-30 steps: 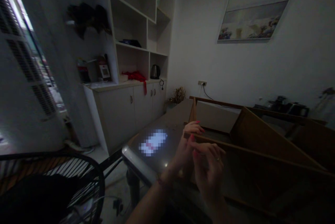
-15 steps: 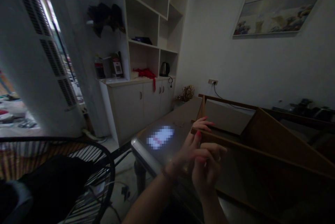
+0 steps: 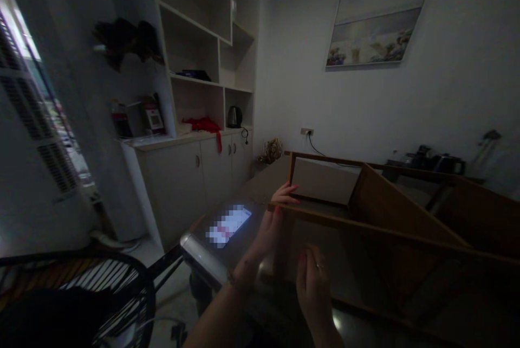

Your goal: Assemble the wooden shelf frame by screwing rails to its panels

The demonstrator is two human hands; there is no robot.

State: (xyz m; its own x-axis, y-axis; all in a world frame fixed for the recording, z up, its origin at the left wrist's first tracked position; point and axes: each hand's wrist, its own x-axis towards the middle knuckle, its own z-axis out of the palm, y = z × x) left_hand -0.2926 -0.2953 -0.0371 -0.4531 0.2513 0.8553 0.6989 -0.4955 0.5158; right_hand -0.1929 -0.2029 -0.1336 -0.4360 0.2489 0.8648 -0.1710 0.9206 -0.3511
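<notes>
A brown wooden shelf frame [image 3: 325, 217], with slanted dividers, lies on the table [image 3: 195, 245]. My left hand [image 3: 268, 229] grips its near left end, the thumb on the near side and the fingers reaching over to the far side. Just in front of the frame's near board is my right hand [image 3: 313, 277], its fingers curled together and a ring on one of them. Whatever those fingers may hold is hidden and dark. A phone [image 3: 231, 226] with a lit, blurred screen rests on the table left of my left hand.
At the left front stands a black-rimmed woven chair [image 3: 150, 283] with dark cloth on it. White cabinets [image 3: 174, 191] line the back left, with a kettle [image 3: 234, 117] and red cloth [image 3: 205, 124] on top. A cord runs from the wall socket [image 3: 307, 131] behind the frame.
The view has swung right. My right hand has moved away from my left hand, down along the frame's near side. My left hand stays on the frame's end.
</notes>
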